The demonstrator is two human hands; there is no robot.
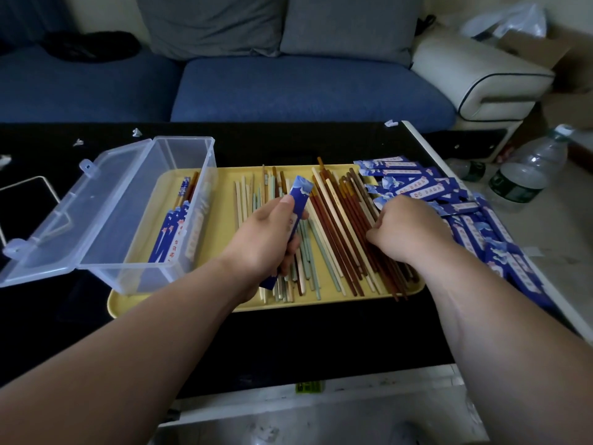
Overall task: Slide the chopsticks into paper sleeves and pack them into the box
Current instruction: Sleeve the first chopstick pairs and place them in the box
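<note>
One blue paper sleeve [299, 203] clamped in our left hand [268, 237]; right hand [409, 229] curled on brown chopsticks [340, 228] at tray [224, 203] right edge, grip unclear.

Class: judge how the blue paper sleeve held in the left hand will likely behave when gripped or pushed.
The blue paper sleeve looks thin and flat, so probably light and easily creased. It stands straight above the left hand, suggesting some stiffness. Being flat, it should not roll.

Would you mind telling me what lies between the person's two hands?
In the head view, loose chopsticks, brown, cream and pale green, lie on the yellow tray between the left hand, which holds a blue sleeve, and the right hand.
</note>
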